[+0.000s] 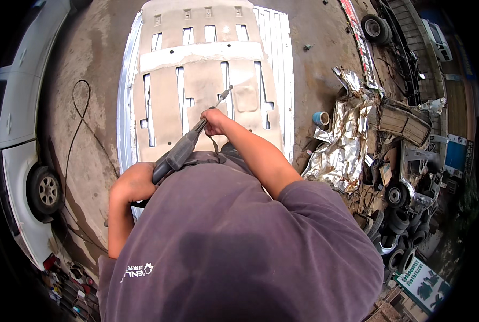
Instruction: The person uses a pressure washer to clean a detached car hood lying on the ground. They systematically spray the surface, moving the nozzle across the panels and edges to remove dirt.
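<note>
A dark spray gun with a long thin lance [180, 150], which looks like a pressure washer gun, slants across my front with its tip pointing away from me. My left hand [136, 181] is closed around its rear end by my left side, partly hidden by the gun body and my shirt. Farther forward, my right hand [215, 122] wraps the front of the gun where the lance begins. Beneath the lance lies a beige moulded panel [202, 88] with long slots and a pale band across it. It rests on a white ribbed metal panel [276, 59]. No spray can be made out.
A black hose [74, 137] loops over the concrete at left, beside a white vehicle [15, 112]. To the right are crumpled silver sheeting [339, 145], a blue-and-white roll [320, 118], scrap parts, and several tyres [399, 220]. A long red-and-white strip [360, 43] lies farther off.
</note>
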A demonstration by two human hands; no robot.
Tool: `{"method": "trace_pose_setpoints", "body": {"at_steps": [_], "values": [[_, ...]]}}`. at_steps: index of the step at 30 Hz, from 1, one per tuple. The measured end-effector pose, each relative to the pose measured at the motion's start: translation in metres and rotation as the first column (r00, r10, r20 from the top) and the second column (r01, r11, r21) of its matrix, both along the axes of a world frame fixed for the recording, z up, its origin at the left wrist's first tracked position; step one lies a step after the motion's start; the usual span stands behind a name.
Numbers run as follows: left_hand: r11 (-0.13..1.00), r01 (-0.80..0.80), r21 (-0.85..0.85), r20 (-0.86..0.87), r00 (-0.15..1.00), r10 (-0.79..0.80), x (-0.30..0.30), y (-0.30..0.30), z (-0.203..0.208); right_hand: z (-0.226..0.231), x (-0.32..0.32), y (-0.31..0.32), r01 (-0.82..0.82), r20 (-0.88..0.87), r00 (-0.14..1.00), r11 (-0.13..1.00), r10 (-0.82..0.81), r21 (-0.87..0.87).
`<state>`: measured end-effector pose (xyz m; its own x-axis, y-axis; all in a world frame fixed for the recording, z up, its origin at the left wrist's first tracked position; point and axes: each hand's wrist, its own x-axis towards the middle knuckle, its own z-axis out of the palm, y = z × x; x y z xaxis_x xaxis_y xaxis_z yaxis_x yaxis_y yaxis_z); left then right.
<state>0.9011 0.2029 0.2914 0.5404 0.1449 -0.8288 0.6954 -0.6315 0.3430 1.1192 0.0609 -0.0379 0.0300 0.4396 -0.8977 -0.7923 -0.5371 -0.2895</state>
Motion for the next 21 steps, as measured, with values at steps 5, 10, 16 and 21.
{"method": "trace_pose_setpoints", "body": {"at_steps": [5,10,16,21], "values": [[0.996,0.065,-0.062,-0.076,0.995,-0.069,0.036,-0.039,-0.017,-0.017,-0.006,-0.076,-0.048,-0.081,0.996,0.997,0.043,-0.064],[0.980,0.176,-0.087,-0.100,0.978,-0.185,0.091,-0.081,-0.029,-0.049,0.022,-0.134,0.030,-0.159,0.986,0.994,-0.047,-0.109],[0.987,0.156,0.028,0.013,0.988,-0.156,0.147,-0.141,-0.030,-0.023,0.114,-0.155,0.121,0.015,0.993,0.992,-0.120,-0.024],[0.995,0.054,0.080,-0.014,0.998,-0.053,0.201,-0.176,-0.009,-0.014,0.187,-0.156,0.152,0.071,0.985,0.987,-0.156,0.051]]}}
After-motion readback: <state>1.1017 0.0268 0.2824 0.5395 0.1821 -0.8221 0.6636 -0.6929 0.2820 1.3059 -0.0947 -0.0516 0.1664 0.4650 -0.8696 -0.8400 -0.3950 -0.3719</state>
